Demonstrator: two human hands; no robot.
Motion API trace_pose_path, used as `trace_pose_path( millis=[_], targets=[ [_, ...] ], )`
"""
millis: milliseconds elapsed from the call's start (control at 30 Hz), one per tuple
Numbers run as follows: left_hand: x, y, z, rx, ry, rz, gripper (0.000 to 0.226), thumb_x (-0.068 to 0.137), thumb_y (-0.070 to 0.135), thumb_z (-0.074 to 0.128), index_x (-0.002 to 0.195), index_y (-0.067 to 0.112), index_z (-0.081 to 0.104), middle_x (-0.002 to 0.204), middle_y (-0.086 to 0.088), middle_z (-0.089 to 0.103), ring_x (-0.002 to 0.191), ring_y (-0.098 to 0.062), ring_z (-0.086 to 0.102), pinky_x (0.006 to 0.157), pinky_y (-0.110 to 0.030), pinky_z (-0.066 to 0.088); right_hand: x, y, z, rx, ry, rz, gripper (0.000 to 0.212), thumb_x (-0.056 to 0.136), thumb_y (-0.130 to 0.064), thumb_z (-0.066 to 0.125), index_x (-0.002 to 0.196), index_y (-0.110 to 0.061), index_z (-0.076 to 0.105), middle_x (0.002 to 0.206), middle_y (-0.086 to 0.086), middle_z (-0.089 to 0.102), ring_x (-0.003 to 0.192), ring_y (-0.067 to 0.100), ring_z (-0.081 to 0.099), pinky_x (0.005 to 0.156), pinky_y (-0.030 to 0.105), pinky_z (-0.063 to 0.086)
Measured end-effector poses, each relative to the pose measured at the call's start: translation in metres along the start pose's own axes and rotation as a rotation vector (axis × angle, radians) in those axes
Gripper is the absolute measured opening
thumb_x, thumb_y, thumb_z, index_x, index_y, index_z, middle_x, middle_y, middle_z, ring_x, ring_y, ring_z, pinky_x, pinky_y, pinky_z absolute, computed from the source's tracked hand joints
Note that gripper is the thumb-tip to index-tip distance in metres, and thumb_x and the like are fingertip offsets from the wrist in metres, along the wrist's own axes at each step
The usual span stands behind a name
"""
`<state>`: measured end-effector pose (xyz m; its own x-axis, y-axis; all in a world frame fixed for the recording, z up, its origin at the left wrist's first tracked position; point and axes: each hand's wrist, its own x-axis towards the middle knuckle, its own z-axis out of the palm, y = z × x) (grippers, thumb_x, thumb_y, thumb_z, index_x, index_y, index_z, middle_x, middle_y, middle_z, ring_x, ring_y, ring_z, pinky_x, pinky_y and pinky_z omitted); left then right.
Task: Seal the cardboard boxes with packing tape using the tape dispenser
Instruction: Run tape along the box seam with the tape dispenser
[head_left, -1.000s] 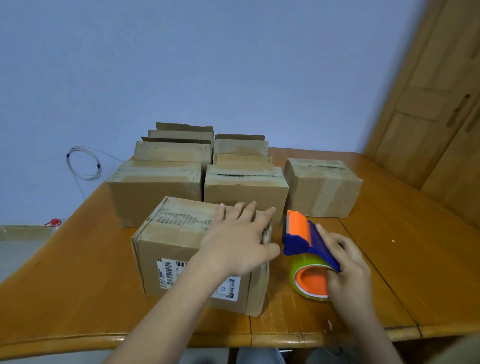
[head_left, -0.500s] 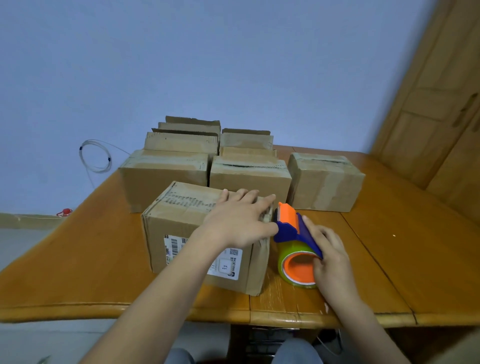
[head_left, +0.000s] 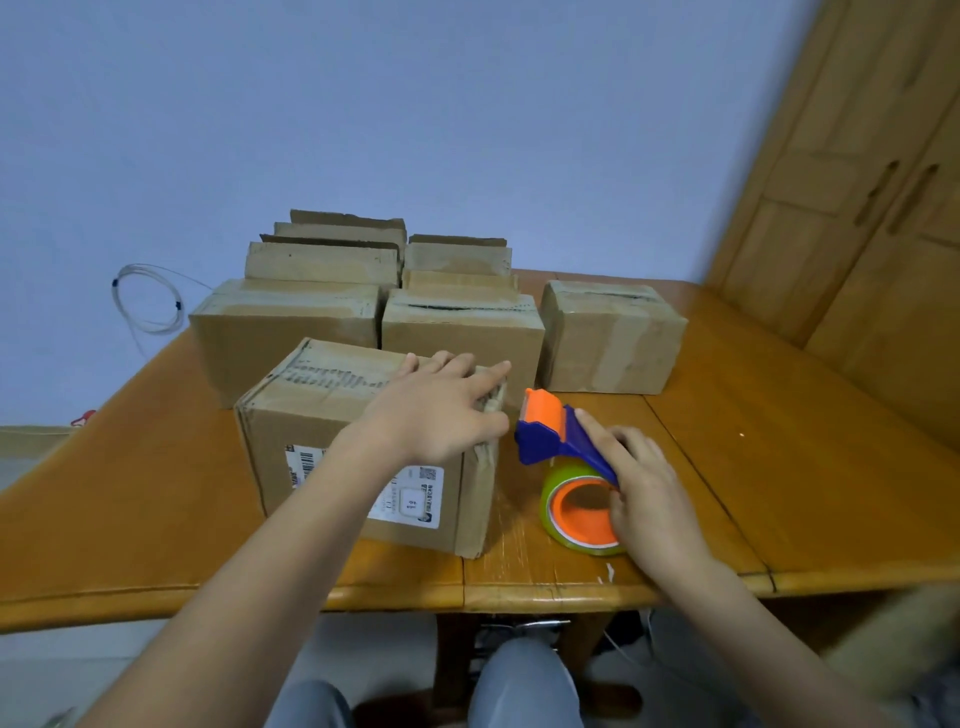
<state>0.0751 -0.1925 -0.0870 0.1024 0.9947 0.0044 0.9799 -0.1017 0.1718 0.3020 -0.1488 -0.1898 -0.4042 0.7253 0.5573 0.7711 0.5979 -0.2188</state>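
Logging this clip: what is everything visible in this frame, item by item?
labelled cardboard box: 1, brown with a white shipping label, front of the table
other cardboard boxes: about seven, brown, in rows behind it; the back ones overlap, so the count is uncertain
tape dispenser: 1, blue and orange with a yellowish tape roll, just right of the labelled box
table: 1, orange-brown wood, under the boxes
coiled cable: 1, white, by the wall at left
cabinet: 1, light wood, at right
small red object: 1, left of the table; too small to identify
left hand: flat on the labelled box's top
right hand: gripping the tape dispenser
knees: 2, grey-blue trousers, below the table edge
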Motion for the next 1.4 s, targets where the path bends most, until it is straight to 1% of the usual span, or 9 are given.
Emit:
trace_pose_path(
  millis=[133, 333, 467, 600, 800, 867, 967, 1167, 1400],
  targets=[
    [0.000, -0.001, 0.001, 0.009, 0.010, 0.007, 0.062, 0.097, 0.045, 0.034, 0.153, 0.037, 0.007, 0.161, -0.005, 0.011, 0.148, -0.021, 0.005, 0.117, -0.044, 0.003, -0.002, 0.000, -0.008, -0.027, -0.063, 0.050, 0.088, 0.081, 0.002, 0.068, 0.149, -0.031, 0.022, 0.125, 0.007, 0.049, 0.112, 0.019, 0.045, 0.081, 0.032, 0.050],
    [0.000, -0.001, 0.000, -0.004, 0.004, 0.011, 0.063, 0.096, 0.045, 0.035, 0.153, 0.037, 0.008, 0.161, -0.006, 0.011, 0.148, -0.022, 0.004, 0.118, -0.045, 0.001, -0.006, 0.001, -0.015, -0.044, -0.111, 0.068, 0.092, 0.073, 0.007, 0.073, 0.148, -0.025, 0.029, 0.119, 0.011, 0.054, 0.106, 0.023, 0.050, 0.075, 0.034, 0.051],
    [0.002, -0.004, 0.002, 0.000, 0.013, 0.015, 0.070, 0.088, 0.059, 0.029, 0.152, 0.039, 0.010, 0.161, -0.004, 0.014, 0.148, -0.021, 0.007, 0.117, -0.044, 0.004, -0.001, -0.003, -0.014, -0.112, -0.113, 0.023, 0.094, 0.066, 0.004, 0.080, 0.145, -0.023, 0.037, 0.113, 0.012, 0.057, 0.099, 0.026, 0.055, 0.068, 0.036, 0.053],
    [0.003, -0.004, 0.004, 0.015, 0.049, 0.014, 0.064, 0.095, 0.056, 0.035, 0.152, 0.038, 0.011, 0.160, -0.003, 0.017, 0.147, -0.021, 0.010, 0.117, -0.044, 0.006, 0.010, -0.011, -0.017, -0.110, -0.165, -0.014, 0.082, 0.087, -0.006, 0.065, 0.150, -0.032, 0.018, 0.132, 0.008, 0.045, 0.118, 0.022, 0.042, 0.089, 0.031, 0.044],
    [0.007, -0.002, 0.005, -0.050, 0.053, -0.004, 0.078, 0.079, 0.068, 0.023, 0.151, 0.039, 0.019, 0.157, -0.001, 0.026, 0.145, -0.019, 0.016, 0.116, -0.046, 0.009, 0.027, -0.007, -0.026, -0.182, -0.184, -0.130, 0.084, 0.083, -0.002, 0.068, 0.149, -0.031, 0.025, 0.125, 0.009, 0.050, 0.111, 0.024, 0.047, 0.085, 0.032, 0.042],
    [0.010, 0.001, 0.005, -0.087, 0.086, -0.028, 0.072, 0.083, 0.068, 0.028, 0.148, 0.038, 0.027, 0.152, -0.001, 0.034, 0.142, -0.019, 0.023, 0.114, -0.045, 0.012, 0.032, -0.007, -0.031, -0.224, -0.196, -0.167, 0.081, 0.086, -0.004, 0.065, 0.150, -0.032, 0.022, 0.127, 0.009, 0.049, 0.113, 0.024, 0.045, 0.088, 0.032, 0.040],
    [0.014, 0.004, 0.006, -0.096, 0.136, -0.049, 0.053, 0.093, 0.049, 0.045, 0.143, 0.035, 0.034, 0.143, -0.002, 0.043, 0.135, -0.020, 0.033, 0.113, -0.044, 0.015, 0.037, -0.007, -0.039, -0.257, -0.239, -0.205, 0.081, 0.089, -0.007, 0.062, 0.151, -0.031, 0.016, 0.132, 0.008, 0.045, 0.119, 0.024, 0.041, 0.093, 0.033, 0.037],
    [0.016, 0.006, 0.007, -0.122, 0.149, -0.054, 0.051, 0.091, 0.043, 0.050, 0.139, 0.033, 0.036, 0.135, -0.002, 0.047, 0.129, -0.020, 0.038, 0.111, -0.045, 0.018, 0.043, -0.002, -0.041, -0.400, -0.153, -0.299, 0.086, 0.063, -0.005, 0.085, 0.139, -0.020, 0.047, 0.106, 0.015, 0.062, 0.091, 0.033, 0.059, 0.067, 0.041, 0.050],
    [0.014, 0.008, 0.006, -0.124, 0.155, -0.063, 0.051, 0.091, 0.041, 0.050, 0.139, 0.032, 0.037, 0.134, -0.002, 0.048, 0.128, -0.020, 0.038, 0.112, -0.046, 0.018, 0.048, -0.003, -0.047, -0.464, -0.064, -0.375, 0.088, 0.057, -0.014, 0.090, 0.136, -0.016, 0.052, 0.102, 0.015, 0.062, 0.087, 0.033, 0.060, 0.064, 0.040, 0.051]
  ],
)
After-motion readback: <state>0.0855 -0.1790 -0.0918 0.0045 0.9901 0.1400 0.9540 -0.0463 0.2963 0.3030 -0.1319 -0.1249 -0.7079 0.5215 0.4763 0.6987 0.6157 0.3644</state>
